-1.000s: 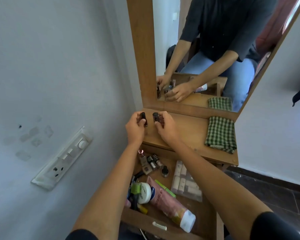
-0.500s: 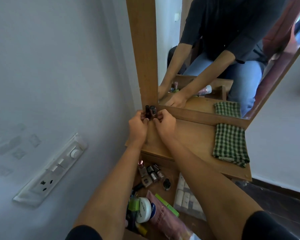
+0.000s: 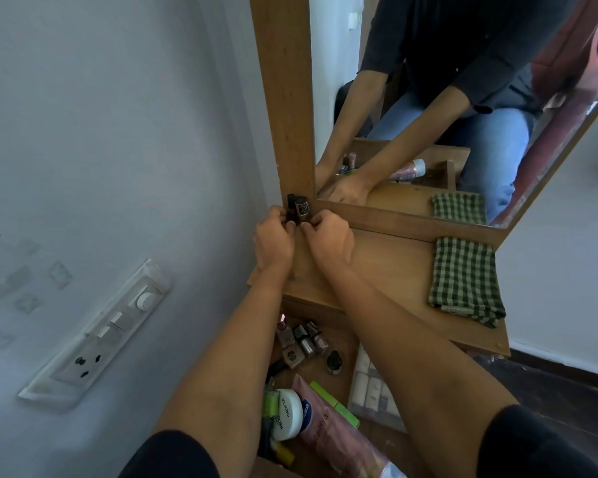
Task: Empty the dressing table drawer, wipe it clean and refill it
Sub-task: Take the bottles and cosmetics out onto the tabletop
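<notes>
Two small dark nail polish bottles stand side by side at the back left corner of the wooden dressing table top point(image 3: 387, 270), against the mirror frame. My left hand point(image 3: 273, 239) pinches the left bottle point(image 3: 291, 208). My right hand point(image 3: 328, 238) pinches the right bottle point(image 3: 302, 210). Below the top, the open drawer point(image 3: 339, 339) holds more nail polish bottles point(image 3: 302, 341), a white jar point(image 3: 287, 414), a pink tube point(image 3: 335, 436), green sticks and a clear packet point(image 3: 373, 388). A folded green checked cloth point(image 3: 465, 281) lies on the right of the top.
A tall mirror point(image 3: 428, 98) in a wooden frame rises behind the top and reflects a person's arms and the drawer. A white switch and socket panel point(image 3: 97, 336) sits on the wall to the left. Dark floor shows at the lower right.
Both hands have carried the two bottles from the middle of the top back to its left rear corner, close together against the mirror frame. The camera has moved closer.
</notes>
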The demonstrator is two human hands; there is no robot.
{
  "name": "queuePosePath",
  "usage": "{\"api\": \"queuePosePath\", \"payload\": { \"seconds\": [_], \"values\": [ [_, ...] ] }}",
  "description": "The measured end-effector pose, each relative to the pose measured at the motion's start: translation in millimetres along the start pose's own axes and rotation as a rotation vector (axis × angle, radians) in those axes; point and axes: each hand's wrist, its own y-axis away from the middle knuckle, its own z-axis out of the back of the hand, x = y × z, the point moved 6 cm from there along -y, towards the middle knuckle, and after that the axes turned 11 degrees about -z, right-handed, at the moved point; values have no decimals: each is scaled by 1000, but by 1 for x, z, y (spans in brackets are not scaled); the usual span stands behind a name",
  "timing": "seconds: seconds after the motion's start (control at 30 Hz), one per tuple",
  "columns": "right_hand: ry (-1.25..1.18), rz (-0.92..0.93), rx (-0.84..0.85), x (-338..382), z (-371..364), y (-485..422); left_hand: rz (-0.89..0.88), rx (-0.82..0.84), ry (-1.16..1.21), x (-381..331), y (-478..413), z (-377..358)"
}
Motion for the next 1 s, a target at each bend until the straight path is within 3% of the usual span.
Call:
{"api": "queuePosePath", "payload": {
  "seconds": [0.33,0.57,0.67,0.73,0.87,1.0],
  "values": [
    [-303,102,68,-13,19,22,-6,-68,172,-9,29,21],
    [-427,232,364,-23,39,95,-53,-69,323,-6,98,59],
    [-257,458,359,-31,47,131,-94,-34,244,-2,124,76],
    [-33,504,407,-42,40,146,-97,10,139,0,140,83],
    [393,303,425,-65,26,151,-232,61,-159,-9,172,90],
    [447,17,463,-81,17,146,-420,248,-377,-22,190,70]
  ]
}}
